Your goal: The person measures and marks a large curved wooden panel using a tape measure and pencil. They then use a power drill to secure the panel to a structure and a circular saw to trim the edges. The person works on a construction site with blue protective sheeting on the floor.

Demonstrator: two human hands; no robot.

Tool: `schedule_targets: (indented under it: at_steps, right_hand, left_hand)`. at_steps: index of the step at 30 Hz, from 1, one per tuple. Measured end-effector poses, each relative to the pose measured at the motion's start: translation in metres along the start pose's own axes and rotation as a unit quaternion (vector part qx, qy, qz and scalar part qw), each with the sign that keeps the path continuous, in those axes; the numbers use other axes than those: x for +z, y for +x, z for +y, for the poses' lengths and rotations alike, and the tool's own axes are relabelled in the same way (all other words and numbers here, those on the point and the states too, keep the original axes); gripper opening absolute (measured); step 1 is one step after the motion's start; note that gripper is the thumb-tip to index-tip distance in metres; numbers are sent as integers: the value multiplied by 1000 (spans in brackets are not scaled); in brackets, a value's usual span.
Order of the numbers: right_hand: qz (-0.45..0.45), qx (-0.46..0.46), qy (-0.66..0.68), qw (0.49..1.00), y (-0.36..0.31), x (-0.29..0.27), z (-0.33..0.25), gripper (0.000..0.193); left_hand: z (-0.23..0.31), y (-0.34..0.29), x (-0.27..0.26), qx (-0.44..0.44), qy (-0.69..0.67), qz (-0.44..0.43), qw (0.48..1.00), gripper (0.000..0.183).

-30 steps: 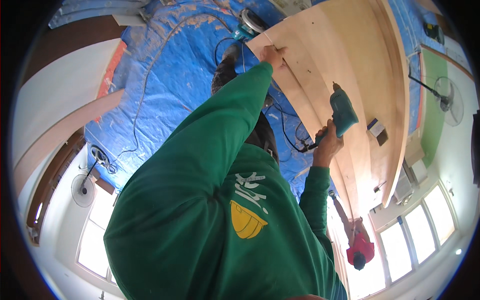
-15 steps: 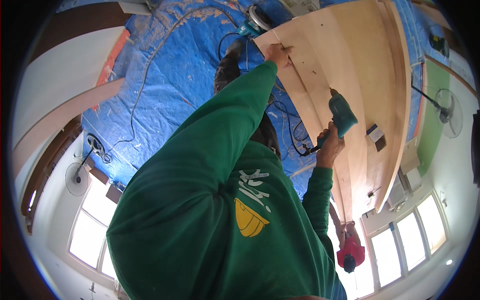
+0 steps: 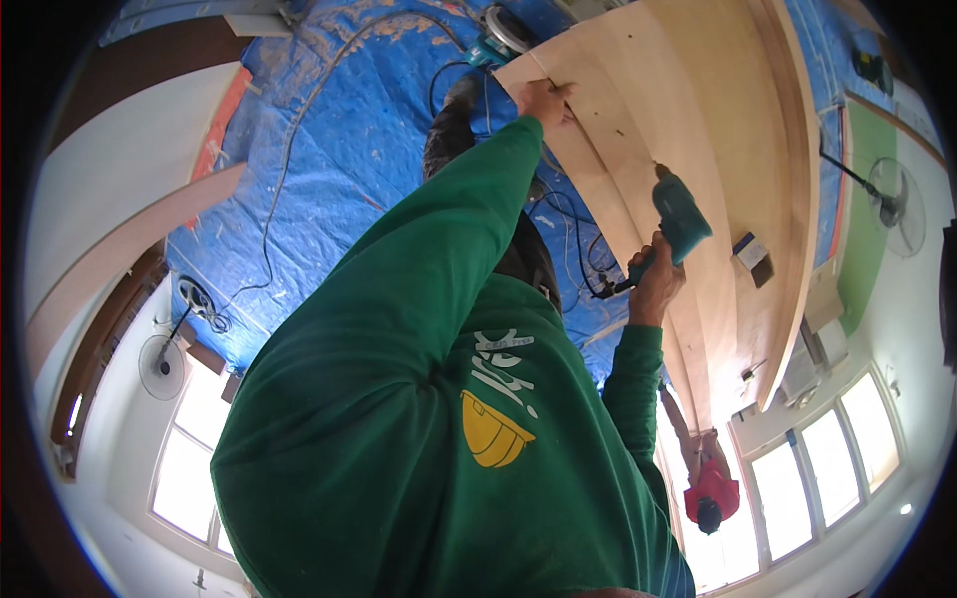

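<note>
My right hand point(image 3: 653, 289) is closed round the handle of a teal corded power drill point(image 3: 683, 219). The drill's tip meets the surface of a long pale wooden panel point(image 3: 723, 130). At the panel's far left end, my left hand point(image 3: 545, 103) grips the edge of a narrow wooden strip point(image 3: 588, 164) lying along the panel's left side; part of its fingers is hidden. Dark screw-like specks dot the wood ahead of the drill. A small open box point(image 3: 753, 259) sits on the panel right of the drill, its contents too small to make out.
A teal circular saw point(image 3: 498, 38) rests on the blue tarp point(image 3: 344, 149) beyond my left hand. Cords point(image 3: 583, 234) run across the tarp beside the panel. At the panel's near end, a co-worker in a red shirt point(image 3: 712, 488) reaches toward it. Fans point(image 3: 161, 367) stand at the sides.
The view has shifted slightly. Both hands keep their holds, and the drill stays at nearly the same spot on the panel. The co-worker appears slightly farther right.
</note>
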State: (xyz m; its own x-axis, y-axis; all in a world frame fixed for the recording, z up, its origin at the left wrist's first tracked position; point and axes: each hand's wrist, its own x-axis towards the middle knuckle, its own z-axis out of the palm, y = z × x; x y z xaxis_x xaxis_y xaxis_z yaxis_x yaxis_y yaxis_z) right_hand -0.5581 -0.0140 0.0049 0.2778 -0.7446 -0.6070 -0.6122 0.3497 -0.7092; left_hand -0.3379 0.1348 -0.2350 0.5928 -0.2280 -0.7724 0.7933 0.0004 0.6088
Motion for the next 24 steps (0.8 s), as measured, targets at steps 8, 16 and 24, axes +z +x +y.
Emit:
schedule_targets:
  at_steps: [8, 16, 24]
  right_hand:
    - [-20, 5, -2, 1000, 6, -6, 5, 34]
    - [-18, 9, 21, 1000, 7, -11, 8, 34]
    - [-11, 8, -5, 1000, 2, -9, 2, 33]
  left_hand:
    - [7, -6, 3, -1, 26, 13, 1000, 34]
    - [2, 1, 1, -15, 15, 1, 1000, 34]
    - [0, 0, 0, -1, 21, 18, 1000, 32]
